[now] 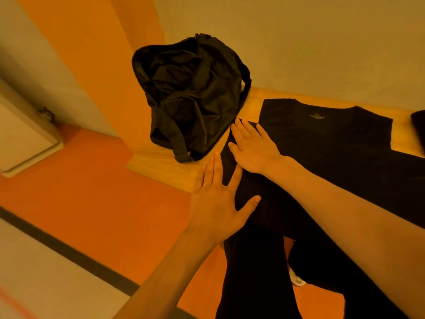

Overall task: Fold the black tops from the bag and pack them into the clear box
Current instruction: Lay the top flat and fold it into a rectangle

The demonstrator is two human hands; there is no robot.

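Observation:
A black top lies spread flat on a wooden bench, neck toward the wall. Both hands press flat on its left part. My left hand lies at the near left edge with its fingers spread. My right hand lies a little farther in, fingers straight and pointing at the bag. An open black bag with more dark cloth inside stands on the bench's left end, just beyond my fingertips. The clear box is not in view.
The bench runs along a pale wall. An orange floor with a dark stripe lies to the left. A white door or cabinet stands at the far left. A dark object shows at the right edge. My dark trouser legs are below.

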